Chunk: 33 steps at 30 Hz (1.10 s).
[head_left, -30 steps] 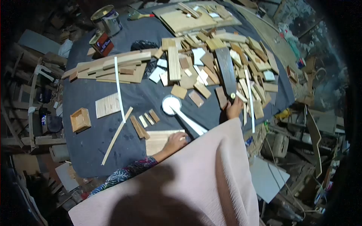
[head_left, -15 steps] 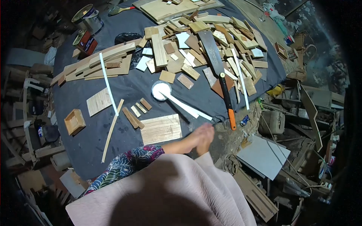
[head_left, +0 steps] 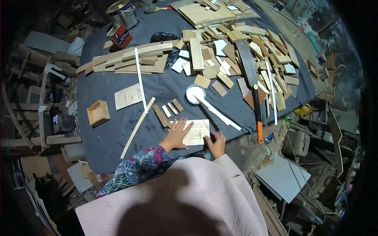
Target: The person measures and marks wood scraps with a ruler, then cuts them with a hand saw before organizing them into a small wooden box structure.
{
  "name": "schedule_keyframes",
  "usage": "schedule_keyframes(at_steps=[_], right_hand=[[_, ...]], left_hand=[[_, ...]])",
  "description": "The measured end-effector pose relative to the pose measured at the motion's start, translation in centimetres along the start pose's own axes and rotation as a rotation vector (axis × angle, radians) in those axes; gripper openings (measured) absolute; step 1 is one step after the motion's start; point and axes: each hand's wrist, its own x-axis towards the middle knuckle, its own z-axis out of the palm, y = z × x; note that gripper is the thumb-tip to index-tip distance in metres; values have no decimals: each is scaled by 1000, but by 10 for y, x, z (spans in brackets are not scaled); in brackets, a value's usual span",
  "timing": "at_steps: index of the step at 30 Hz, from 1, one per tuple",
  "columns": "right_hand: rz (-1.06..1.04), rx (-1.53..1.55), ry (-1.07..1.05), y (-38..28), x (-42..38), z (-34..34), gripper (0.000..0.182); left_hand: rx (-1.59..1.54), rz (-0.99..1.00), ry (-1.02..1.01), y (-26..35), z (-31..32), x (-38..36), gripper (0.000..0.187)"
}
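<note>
Head view over a work table (head_left: pixel 118 129) draped in dark cloth, set in a dim workshop with timber offcuts and debris on the floor on both sides. From the left: a small square wooden tray (head_left: pixel 98 112) near the table's left edge; a rectangular plywood piece (head_left: pixel 128 96) beside it; a thin white strip (head_left: pixel 140 80) and a slim wooden stick (head_left: pixel 137 127), both running roughly away from the viewer; a row of short wooden blocks (head_left: pixel 168 111). Far left corner: two paint cans (head_left: pixel 123 12) and a red tin (head_left: pixel 120 36). At the near edge lies the wooden board (head_left: pixel 197 131), a pale rectangle flat on the cloth, its long axis running left to right along the table edge. The left hand (head_left: pixel 178 134) rests palm down on the board's left part, fingers spread and flat, gripping nothing. The right hand (head_left: pixel 215 143) sits at the board's right near corner, fingers curled at its edge; whether it pinches the board cannot be told. Beyond: a round white lid (head_left: pixel 195 94) with a white stick across it, a handsaw (head_left: pixel 252 78) with an orange handle pointing toward the viewer, and a heap of wood offcuts (head_left: pixel 252 51) on the right.
</note>
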Motion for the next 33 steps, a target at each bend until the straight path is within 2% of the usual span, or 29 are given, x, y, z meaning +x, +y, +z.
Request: schedule_keyframes(at_steps=[2,6,7,9,11,12,14,15,17,18,19,21,23,25,27,29,31,32,33], right_hand=[[-3,-9,-4,-6,2,4,32],[2,-30,128,6,13,-14,29],[-4,-64,159,17,15,-17,28],[109,133,265,34,16,-24,26],[373,583,315,63,19,-35,27],[474,730,281,56,20,-52,28],[643,989,210,37,15,-85,29],[639,983,210,29,16,-93,29],[568,843,350,19,9,-99,26],[580,808,328,28,6,-98,25],[583,812,333,35,4,-94,25],[702,584,265,44,3,-95,28],[520,532,308,80,7,-75,26],[361,466,313,67,21,-72,22],[378,445,271,55,34,-74,18],[368,366,326,74,46,-70,23],[167,31,430,75,59,-77,24],[199,-103,433,66,65,-88,26],[204,-105,436,70,71,-92,26]], left_hand=[[33,58,9,-2,1,-2,108],[-45,-4,4,18,5,0,106],[-60,-41,-95,26,5,5,107],[-340,-134,-281,51,-10,21,105],[-701,-129,-624,65,-22,46,106],[-779,-63,-654,69,-17,56,105],[-955,-27,-913,78,-7,73,104],[-1011,-6,-1003,84,-16,77,104],[-684,23,-691,95,-46,56,103],[-544,-32,-598,100,-61,48,102],[-539,-30,-603,95,-58,45,102],[-214,28,-334,79,-46,43,101],[-102,20,-141,56,-22,38,103],[-1,22,-6,41,-13,35,100],[23,0,-5,33,-12,35,103],[13,-9,-8,29,-8,36,103],[3,-9,-29,27,1,36,103],[-17,-28,-50,28,6,34,104],[-17,-21,-54,29,10,31,104]])
